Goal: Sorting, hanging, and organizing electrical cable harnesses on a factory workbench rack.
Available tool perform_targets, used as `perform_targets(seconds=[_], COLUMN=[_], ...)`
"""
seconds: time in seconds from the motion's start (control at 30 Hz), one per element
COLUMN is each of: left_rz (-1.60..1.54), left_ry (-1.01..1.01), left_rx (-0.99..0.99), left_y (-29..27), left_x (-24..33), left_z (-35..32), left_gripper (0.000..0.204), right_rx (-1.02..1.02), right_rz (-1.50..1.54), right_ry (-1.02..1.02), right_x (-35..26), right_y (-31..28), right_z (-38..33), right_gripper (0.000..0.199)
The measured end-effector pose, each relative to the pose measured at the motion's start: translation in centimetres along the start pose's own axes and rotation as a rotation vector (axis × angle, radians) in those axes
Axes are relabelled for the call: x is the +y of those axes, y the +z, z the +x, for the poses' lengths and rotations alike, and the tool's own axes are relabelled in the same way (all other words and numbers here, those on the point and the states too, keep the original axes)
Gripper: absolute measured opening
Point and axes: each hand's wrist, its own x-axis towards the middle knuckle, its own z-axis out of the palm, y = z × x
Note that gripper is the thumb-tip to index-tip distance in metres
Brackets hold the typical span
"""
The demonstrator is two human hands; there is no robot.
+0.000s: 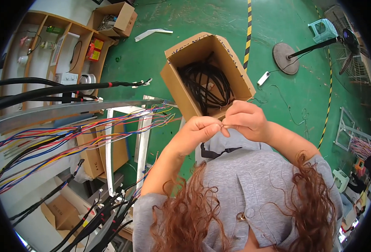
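Head view: left hand (198, 130) and right hand (246, 119) are brought together, fingertips pinched on something too small to be identified. Just beyond them, an open cardboard box (175, 82) holding coiled black cables (204, 84) is seen above the green floor (278, 25). Coloured wire bundles (68, 138) are strung at left.

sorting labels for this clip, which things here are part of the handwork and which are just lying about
In hand:
left hand and right hand, fingertips pinched together on something too small to tell
open cardboard box of black cables right behind them

Lying about:
standing fan
wooden shelf
coloured wire bundle
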Motion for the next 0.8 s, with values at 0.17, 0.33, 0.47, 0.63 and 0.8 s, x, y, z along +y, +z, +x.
perform_targets(seconds=[0.17, 0.33, 0.47, 0.63, 0.8], left_rz=[0.463, 1.333, 1.466, 1.472, 0.936], left_ry=[0.193, 0.492, 0.426, 0.314, 0.088], left_rx=[0.132, 0.469, 0.496, 0.436, 0.627], left_y=[1.9, 3.7, 5.2, 4.8, 5.4], left_x=[-0.1, -0.9, -1.2, -3.5, -5.6], left_z=[0.6, 2.8, 5.0, 7.0, 6.7], left_gripper=[0.014, 0.004, 0.006, 0.003, 0.012], right_rx=[-0.080, -0.076, -0.139, 0.087, 0.295], right_rz=[0.130, 0.569, 0.745, -0.360, 1.506], right_ry=[0.059, 0.765, 1.037, 0.215, 1.514], right_x=[-0.3, -0.2, 1.6, 7.6, 6.6], right_y=[-1.8, -3.9, -5.7, -7.9, -6.8], right_z=[-0.4, -1.4, -2.0, -4.2, -8.2], right_gripper=[0.008, 0.006, 0.013, 0.014, 0.033])
